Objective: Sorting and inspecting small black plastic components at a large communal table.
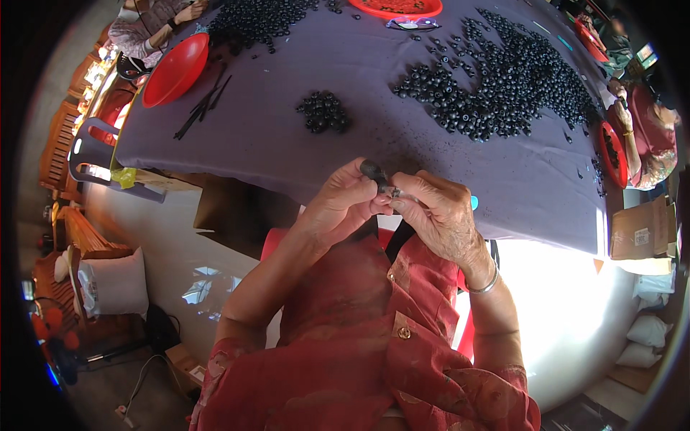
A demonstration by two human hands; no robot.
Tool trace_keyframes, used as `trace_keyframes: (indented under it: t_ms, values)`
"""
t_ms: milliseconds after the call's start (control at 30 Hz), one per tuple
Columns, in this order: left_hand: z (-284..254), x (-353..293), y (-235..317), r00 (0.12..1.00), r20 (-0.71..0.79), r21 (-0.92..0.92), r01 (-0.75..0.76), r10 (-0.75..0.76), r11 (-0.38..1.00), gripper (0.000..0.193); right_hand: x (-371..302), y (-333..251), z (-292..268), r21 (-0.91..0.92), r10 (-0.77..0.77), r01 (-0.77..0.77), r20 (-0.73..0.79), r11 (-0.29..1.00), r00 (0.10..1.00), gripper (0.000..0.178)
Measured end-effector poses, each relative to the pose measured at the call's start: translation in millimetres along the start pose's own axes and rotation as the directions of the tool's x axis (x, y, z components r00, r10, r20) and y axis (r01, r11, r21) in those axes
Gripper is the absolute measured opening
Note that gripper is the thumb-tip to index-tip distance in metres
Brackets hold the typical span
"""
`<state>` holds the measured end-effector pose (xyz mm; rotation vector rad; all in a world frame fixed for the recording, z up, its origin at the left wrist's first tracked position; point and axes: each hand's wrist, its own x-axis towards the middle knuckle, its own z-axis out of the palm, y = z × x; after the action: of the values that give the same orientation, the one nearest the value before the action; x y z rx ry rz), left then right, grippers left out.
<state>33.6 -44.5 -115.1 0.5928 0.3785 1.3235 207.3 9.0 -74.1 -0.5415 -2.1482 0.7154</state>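
Observation:
My left hand (343,195) is raised in front of my chest at the table's near edge. Its closed fingers hold a dark, rounded piece (373,171), whose exact kind I cannot make out. Against it, my right hand (440,215) is closed too, thumb and fingertips pinched together at the piece's lower end. Whatever sits between those fingertips is too small to name. Beyond my hands lies a small heap of round black parts (323,112). A far larger spread of these black parts (496,86), some showing a hole, covers the right side of the table.
A purple cloth (251,136) covers the table. Red basins (176,70) stand around its edges, near thin black strips (203,108). Glasses (412,24) lie at the far side. Other people sit left (147,32) and right (647,133). A cardboard box (640,230) stands at right.

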Motion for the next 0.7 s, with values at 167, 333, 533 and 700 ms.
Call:
trace_keyframes:
  t_ms: [167, 333, 533, 700]
  values:
    - [5.3, -0.4, 0.1, 0.999, -0.046, 0.080, 0.006, -0.003, 0.997, 0.008, 1.9, 4.9, -2.8, -0.021, 0.073, -0.072, 0.028, 0.997, 0.997, 0.018]
    - [9.7, 0.8, -7.4, 0.997, -0.071, 0.093, 0.037, -0.030, 0.995, 0.009, 1.7, 9.8, -16.1, 0.392, 0.465, -0.483, 0.145, 0.783, 0.873, 0.020]
    - [-5.2, 5.2, -3.0, 1.000, -0.002, 0.010, 0.011, -0.011, 1.000, 0.014, 1.2, 8.9, -15.7, 0.213, 0.269, -0.286, 0.105, 0.934, 0.957, 0.022]
    - [-4.6, 2.8, -4.5, 0.986, -0.039, 0.033, 0.161, -0.159, 0.986, 0.021, -1.6, -0.5, 5.1, 0.611, 0.311, -0.386, 0.231, 0.691, 0.922, 0.010]
